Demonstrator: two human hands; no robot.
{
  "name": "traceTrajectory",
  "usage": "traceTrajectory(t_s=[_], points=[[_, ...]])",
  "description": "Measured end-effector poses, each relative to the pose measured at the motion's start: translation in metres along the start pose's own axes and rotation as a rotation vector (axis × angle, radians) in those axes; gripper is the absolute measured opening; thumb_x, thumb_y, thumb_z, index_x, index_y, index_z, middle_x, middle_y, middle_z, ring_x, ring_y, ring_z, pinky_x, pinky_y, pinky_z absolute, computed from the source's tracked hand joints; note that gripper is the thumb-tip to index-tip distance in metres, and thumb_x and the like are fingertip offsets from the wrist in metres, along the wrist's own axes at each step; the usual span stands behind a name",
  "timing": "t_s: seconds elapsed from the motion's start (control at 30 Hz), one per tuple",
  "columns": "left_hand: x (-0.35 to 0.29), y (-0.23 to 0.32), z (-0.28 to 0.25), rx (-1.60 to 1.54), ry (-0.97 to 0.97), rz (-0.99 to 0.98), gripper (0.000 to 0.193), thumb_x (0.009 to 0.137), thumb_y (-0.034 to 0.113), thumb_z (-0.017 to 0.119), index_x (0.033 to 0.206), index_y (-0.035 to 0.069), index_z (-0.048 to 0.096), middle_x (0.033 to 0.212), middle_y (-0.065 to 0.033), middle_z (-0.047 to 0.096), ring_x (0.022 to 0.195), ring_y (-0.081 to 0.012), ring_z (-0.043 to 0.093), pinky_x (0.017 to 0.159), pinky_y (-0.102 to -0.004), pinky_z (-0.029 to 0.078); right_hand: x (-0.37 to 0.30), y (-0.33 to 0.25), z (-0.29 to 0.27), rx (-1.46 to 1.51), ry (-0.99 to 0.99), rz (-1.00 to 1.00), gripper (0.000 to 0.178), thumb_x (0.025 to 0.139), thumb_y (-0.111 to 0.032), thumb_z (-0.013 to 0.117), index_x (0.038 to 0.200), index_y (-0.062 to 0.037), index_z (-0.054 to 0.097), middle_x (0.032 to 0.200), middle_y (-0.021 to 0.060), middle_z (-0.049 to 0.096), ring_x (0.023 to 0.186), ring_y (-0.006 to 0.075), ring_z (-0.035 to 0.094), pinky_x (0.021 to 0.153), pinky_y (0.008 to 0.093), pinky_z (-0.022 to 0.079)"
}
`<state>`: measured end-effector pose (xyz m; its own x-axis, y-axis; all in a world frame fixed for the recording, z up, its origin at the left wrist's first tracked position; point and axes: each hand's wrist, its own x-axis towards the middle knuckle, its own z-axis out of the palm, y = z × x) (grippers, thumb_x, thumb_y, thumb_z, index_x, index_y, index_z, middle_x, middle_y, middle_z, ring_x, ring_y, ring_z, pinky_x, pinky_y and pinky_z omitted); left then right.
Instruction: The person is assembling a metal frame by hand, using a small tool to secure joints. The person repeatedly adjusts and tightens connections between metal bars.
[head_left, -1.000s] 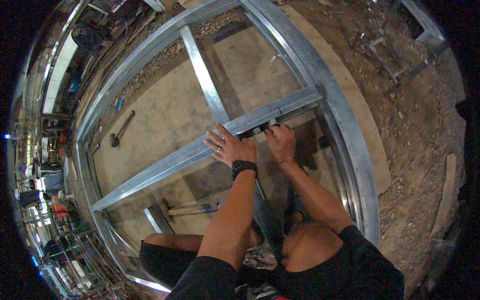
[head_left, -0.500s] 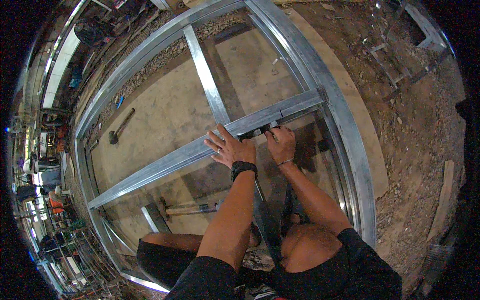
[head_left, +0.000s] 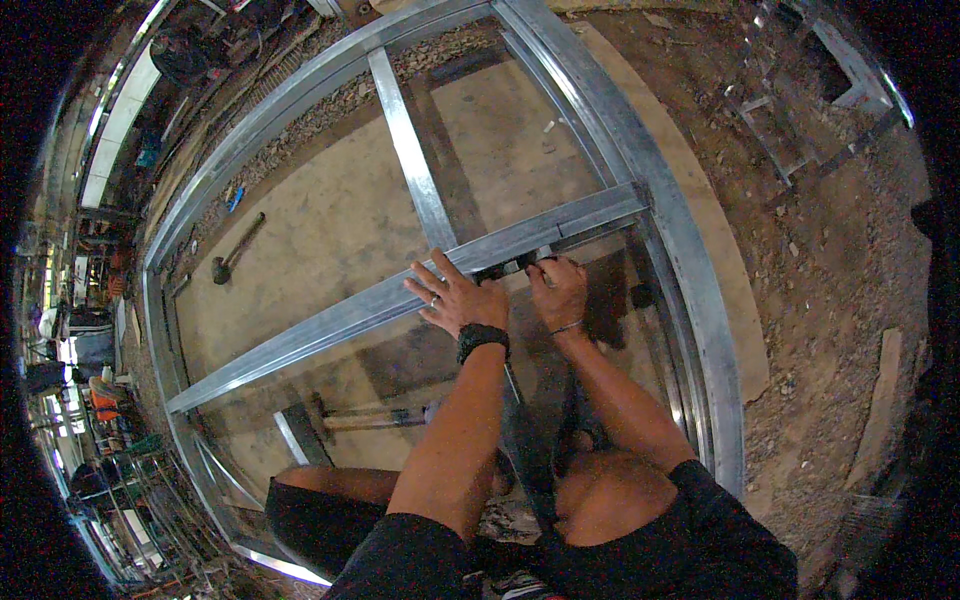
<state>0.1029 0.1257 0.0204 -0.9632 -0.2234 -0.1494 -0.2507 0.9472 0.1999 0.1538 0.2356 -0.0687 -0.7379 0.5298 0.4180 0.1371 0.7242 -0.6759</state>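
Note:
A long silvery metal crossbar [head_left: 310,335] runs from lower left to upper right across a large metal frame [head_left: 690,250]. My left hand [head_left: 458,300], wearing a ring and a dark wristband, lies on this bar with its fingers spread. Just right of it, my right hand [head_left: 558,295] has its fingers curled at the bar's near side. A small dark piece [head_left: 515,266] shows between the two hands, against the bar. What the right fingers grip is mostly hidden. Beyond the left hand, a shorter metal bar [head_left: 408,145] meets the crossbar from the far side.
A mallet [head_left: 238,250] and a small blue item [head_left: 235,198] lie inside the frame at left. Nearer me are a long-handled tool [head_left: 375,418] and a metal offcut [head_left: 300,438]. Gravelly dirt [head_left: 820,300] lies to the right, and cluttered racks [head_left: 120,480] stand at far left.
The view has shifted slightly, so the frame appears a little further left. Both hands keep their places at the crossbar, with hardly any movement.

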Motion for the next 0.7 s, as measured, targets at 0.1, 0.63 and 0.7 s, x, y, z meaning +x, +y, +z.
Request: traceTrajectory(t_s=[0.1, 0.63, 0.7], points=[[0.0, 0.0, 0.001, 0.011, 0.001, 0.007, 0.096, 0.077, 0.025, 0.072, 0.16, 0.016, 0.024, 0.169, -0.0188, 0.009, 0.157, -0.0422, 0.002, 0.118, -0.0639, 0.023, -0.001, 0.002, 0.001, -0.026, -0.007, 0.011, 0.015, 0.082, -0.021, 0.076, 0.086, -0.0072, 0.07, 0.085, 0.0135, 0.067, 0.085, 0.0363, 0.064, 0.08, 0.0467, 0.046], [-0.002, 0.0, -0.002, -0.021, 0.015, 0.02, 0.095, 0.077, 0.021, 0.069, 0.16, 0.015, 0.022, 0.169, -0.0195, 0.008, 0.156, -0.0428, 0.001, 0.119, -0.0648, 0.022, 0.001, -0.005, -0.004, -0.032, -0.046, 0.05, 0.018, 0.081, -0.023, 0.078, 0.088, -0.0082, 0.072, 0.083, 0.0128, 0.068, 0.086, 0.0364, 0.065, 0.082, 0.0462, 0.045], [-0.001, 0.0, 0.0, -0.029, 0.026, 0.025, 0.095, 0.078, 0.021, 0.069, 0.16, 0.015, 0.022, 0.169, -0.0195, 0.008, 0.156, -0.0428, 0.001, 0.119, -0.0647, 0.021, 0.001, -0.004, -0.002, -0.041, -0.03, 0.057, 0.017, 0.081, -0.023, 0.078, 0.087, -0.0082, 0.071, 0.083, 0.0128, 0.067, 0.085, 0.0364, 0.064, 0.082, 0.0465, 0.045]])
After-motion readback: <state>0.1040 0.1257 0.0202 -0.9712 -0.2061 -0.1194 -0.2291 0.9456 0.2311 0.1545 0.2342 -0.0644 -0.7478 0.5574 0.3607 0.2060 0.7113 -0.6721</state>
